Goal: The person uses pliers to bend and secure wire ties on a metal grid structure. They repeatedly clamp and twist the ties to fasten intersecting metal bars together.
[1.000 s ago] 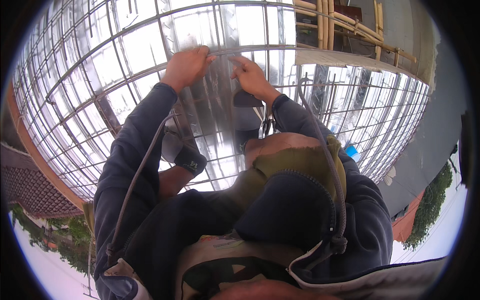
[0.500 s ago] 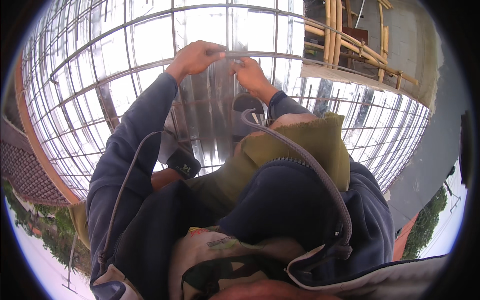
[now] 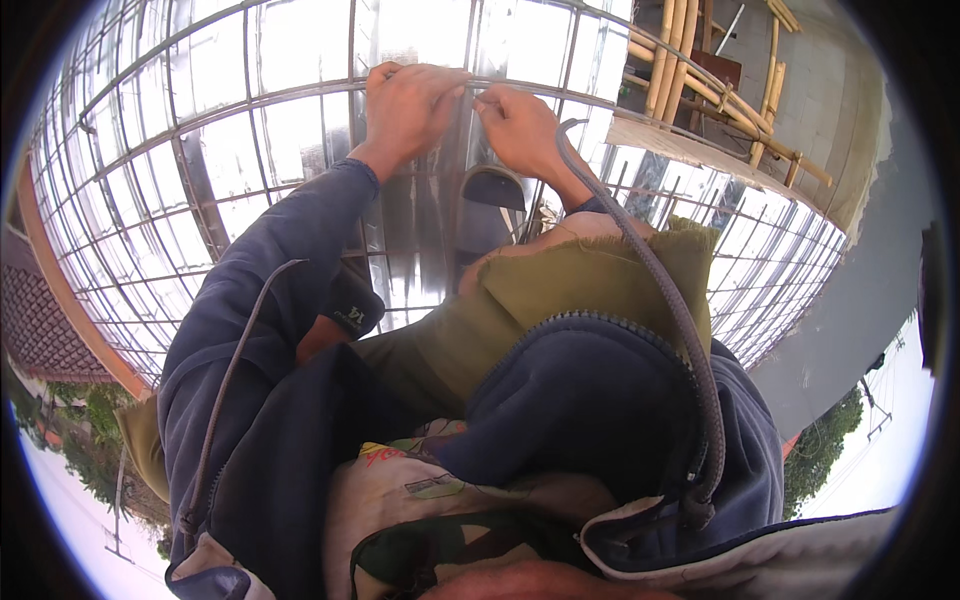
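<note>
A grid of thin steel reinforcing bars [image 3: 290,92] lies over shiny silver corrugated sheeting [image 3: 410,30]. My left hand [image 3: 408,108] is closed over a cross bar at the grid's upper middle, its fingers curled and its thumb pointing right. Just to the right, my right hand [image 3: 518,125] is closed in a pinch close by the same bar. Whatever sits between its fingertips is too small or hidden to make out. Under the hands, the sheeting shows dark reflections. A dark sandal [image 3: 490,190] is on my foot, below my right hand.
Bamboo poles [image 3: 675,75] stand at the upper right by a grey wall [image 3: 840,120]. An orange-brown edge beam [image 3: 75,310] borders the grid on the left, with roof tiles [image 3: 40,320] beyond it. My bent knee in olive trousers [image 3: 570,280] is close below my hands.
My left hand has turned and come down over the bar, its back now more visible. The right hand has shifted slightly right and up, staying pinched. The whole view has moved a little.
</note>
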